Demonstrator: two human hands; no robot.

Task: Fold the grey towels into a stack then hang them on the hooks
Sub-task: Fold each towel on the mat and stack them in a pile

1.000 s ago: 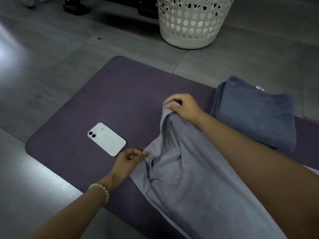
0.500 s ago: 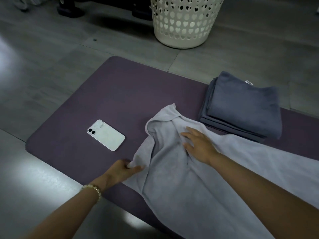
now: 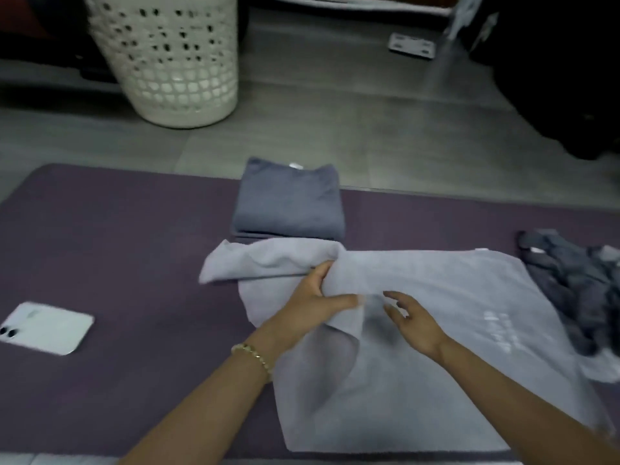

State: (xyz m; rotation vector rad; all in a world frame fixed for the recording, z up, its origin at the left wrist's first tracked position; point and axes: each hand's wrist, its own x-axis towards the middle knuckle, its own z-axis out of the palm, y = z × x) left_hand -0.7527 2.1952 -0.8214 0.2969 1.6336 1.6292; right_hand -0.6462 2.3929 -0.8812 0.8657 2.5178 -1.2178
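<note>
A light grey towel (image 3: pixel 453 330) lies spread on the purple mat (image 3: pixel 117 246), its left end bunched into a rumpled fold. My left hand (image 3: pixel 312 303) grips a raised fold of that towel near its middle. My right hand (image 3: pixel 412 320) hovers just above the towel to the right, fingers spread and relaxed, holding nothing. Behind them a stack of folded dark grey towels (image 3: pixel 288 199) sits at the mat's far edge. A crumpled heap of dark grey towels (image 3: pixel 570 283) lies at the right.
A white phone (image 3: pixel 43 327) lies on the mat at the left. A white perforated laundry basket (image 3: pixel 167 62) stands on the grey tiled floor behind the mat. A white metal frame foot (image 3: pixel 412 45) and dark furniture (image 3: pixel 563 78) sit at the back right.
The view has swung right and nearer. My left hand moved from the towel's left edge to grip a fold at its middle. My right hand lifted off the towel; the heap at right came into view.
</note>
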